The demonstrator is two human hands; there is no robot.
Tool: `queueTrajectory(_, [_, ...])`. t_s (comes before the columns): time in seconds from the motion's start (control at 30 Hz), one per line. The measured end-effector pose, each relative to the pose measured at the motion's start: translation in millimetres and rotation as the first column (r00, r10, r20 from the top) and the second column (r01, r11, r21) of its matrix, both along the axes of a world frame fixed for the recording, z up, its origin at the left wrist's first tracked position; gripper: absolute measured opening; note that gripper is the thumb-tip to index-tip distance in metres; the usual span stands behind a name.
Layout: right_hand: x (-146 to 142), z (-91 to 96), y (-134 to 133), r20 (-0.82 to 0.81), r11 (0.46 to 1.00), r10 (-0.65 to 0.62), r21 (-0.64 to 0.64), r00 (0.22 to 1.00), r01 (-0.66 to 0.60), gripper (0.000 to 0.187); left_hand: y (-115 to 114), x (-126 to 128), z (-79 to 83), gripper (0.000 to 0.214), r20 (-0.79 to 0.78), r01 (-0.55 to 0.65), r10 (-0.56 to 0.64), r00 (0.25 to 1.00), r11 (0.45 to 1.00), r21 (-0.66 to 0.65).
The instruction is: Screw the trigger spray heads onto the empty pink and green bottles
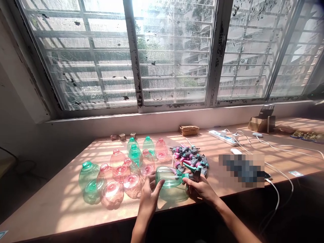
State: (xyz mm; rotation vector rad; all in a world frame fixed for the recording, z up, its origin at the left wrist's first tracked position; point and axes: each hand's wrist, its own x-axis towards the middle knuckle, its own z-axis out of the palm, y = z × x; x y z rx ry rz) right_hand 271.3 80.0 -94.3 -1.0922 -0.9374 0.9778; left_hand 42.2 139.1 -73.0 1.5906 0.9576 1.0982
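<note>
A clear green plastic spray bottle lies sideways above the table's front edge. My left hand is closed around its base end. At the neck, my right hand grips the trigger sprayer, which has a dark head and a green collar. The sprayer sits at the bottle's mouth; how tightly it is screwed on I cannot tell. Just behind is a pile of loose trigger sprayers in grey, pink and green. To the left stand several open-necked bottles, among them a green bottle and a pink bottle.
Against the wall are a brown cardboard box and small blocks. To the right lie a white power strip, cables, and a blurred-out device. Farther right are a cardboard holder and a tray of gold-coloured items.
</note>
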Motion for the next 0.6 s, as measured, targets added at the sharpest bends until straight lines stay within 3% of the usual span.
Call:
queueTrajectory(0.2, [-3.8, 2.6, 0.9, -0.105, 0.999, -0.029, 0.017, 0.994, 0.031, 0.048, 4.8, 0.9, -5.3, 0.046, 0.02, 0.014, -0.015, 1.0, 0.996, 0.088])
queueTrajectory(0.33, [-3.0, 3.0, -0.9, -0.107, 0.999, -0.018, 0.041, 0.994, 0.023, 0.047, -1.6, 1.1, 2.1, 0.051, -0.003, 0.087, -0.087, 0.996, 0.996, 0.034])
queueTrajectory(0.5, [1.5, 1.9, -0.1, -0.083, 1.0, 0.006, 0.008, 0.997, -0.006, 0.052, -9.0, 1.6, 12.0, 0.063, -0.006, -0.006, 0.006, 1.0, 1.0, 0.007])
queueTrajectory(0.6, [1.9, 2.3, 0.2, -0.088, 1.0, -0.011, 0.007, 0.996, 0.012, 0.053, -5.9, 0.0, 10.2, 0.069, -0.047, 0.014, -0.013, 0.999, 1.0, 0.001])
